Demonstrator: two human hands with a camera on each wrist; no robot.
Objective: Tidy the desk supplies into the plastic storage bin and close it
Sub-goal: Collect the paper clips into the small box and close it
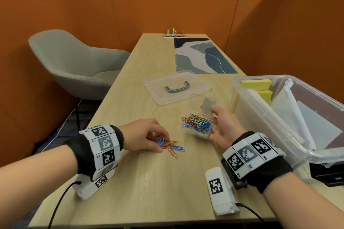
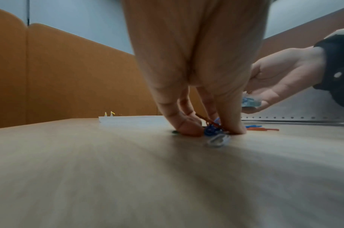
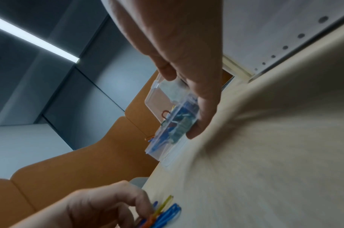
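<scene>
While paperclips [image 1: 197,123] fill small case [image 1: 200,117], notes [image 1: 256,84] in bin [image 1: 260,115]

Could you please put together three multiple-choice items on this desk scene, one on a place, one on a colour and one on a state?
1. Where does the bin lid lie?
A. On the storage bin
B. Flat on the desk, beyond the paper-clip box
C. On the chair

2. What colour are the note pads in the storage bin?
A. Yellow
B. Pink
C. Green

3. How is the small paper-clip box?
A. Shut and lying on the desk
B. Inside the bin
C. Open, held by the right hand

Answers:
1 B, the clear lid with its dark handle rests on the desk, apart from the bin.
2 A, both pads at the bin's far end are yellow.
3 C, its clear flap stands up while the right hand grips it; the left hand pinches loose paper clips on the desk.
</scene>
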